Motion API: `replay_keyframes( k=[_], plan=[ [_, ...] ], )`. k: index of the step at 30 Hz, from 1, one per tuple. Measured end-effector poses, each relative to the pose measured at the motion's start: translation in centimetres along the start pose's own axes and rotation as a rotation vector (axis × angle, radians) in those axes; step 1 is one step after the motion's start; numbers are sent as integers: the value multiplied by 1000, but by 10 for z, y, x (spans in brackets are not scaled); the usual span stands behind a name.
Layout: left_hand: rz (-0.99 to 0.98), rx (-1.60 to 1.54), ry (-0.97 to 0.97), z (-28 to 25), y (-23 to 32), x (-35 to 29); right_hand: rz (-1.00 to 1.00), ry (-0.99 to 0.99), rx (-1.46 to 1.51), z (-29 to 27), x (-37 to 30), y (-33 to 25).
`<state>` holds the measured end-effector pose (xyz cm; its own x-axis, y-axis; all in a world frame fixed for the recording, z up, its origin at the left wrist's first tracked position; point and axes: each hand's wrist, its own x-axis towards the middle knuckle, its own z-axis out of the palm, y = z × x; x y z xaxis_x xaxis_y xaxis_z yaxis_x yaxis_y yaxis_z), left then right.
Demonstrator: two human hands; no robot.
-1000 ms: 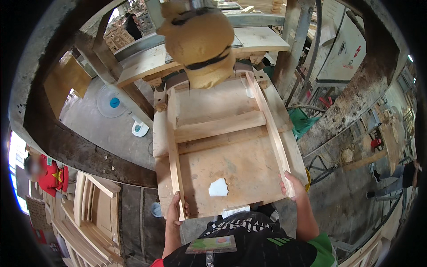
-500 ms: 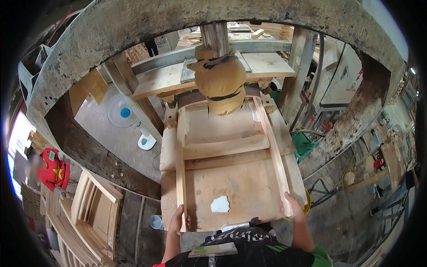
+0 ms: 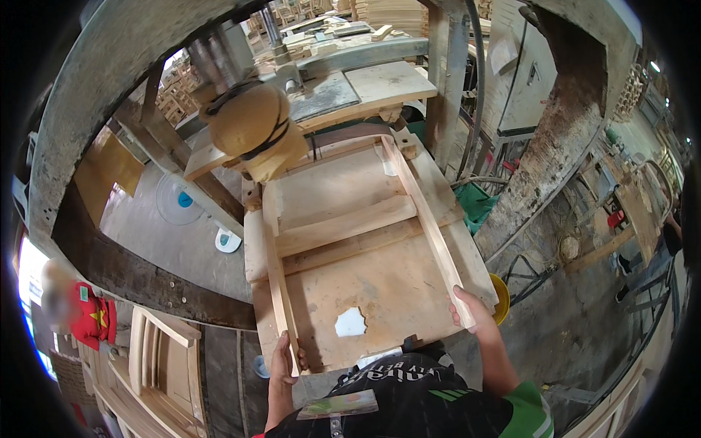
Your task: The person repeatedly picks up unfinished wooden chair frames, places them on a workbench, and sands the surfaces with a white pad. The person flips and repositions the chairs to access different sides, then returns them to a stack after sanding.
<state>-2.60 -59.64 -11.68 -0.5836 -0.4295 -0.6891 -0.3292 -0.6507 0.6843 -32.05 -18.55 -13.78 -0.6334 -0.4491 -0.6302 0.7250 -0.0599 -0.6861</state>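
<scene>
The left hand [image 3: 282, 355] and right hand [image 3: 476, 309], well apart, were clamped round the near ends of a pale wooden frame [image 3: 347, 225] over a tan board [image 3: 372, 281]; a white patch [image 3: 350, 322] showed between the rails; beyond, a black-banded drum [image 3: 252, 120] hid the far left corner

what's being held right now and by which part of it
A wooden frame, by its side rails' near ends: left grip on one, right grip on the other.
</scene>
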Motion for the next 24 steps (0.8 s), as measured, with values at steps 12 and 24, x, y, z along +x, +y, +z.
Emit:
replay_keyframes(
  k=[12,24],
  plan=[
    [-36,25,-14,-3,5,-2,34,22,-37,6,-6,-8],
    [-57,18,8,-7,7,-5,11,22,-71,11,-13,-13]
  ],
)
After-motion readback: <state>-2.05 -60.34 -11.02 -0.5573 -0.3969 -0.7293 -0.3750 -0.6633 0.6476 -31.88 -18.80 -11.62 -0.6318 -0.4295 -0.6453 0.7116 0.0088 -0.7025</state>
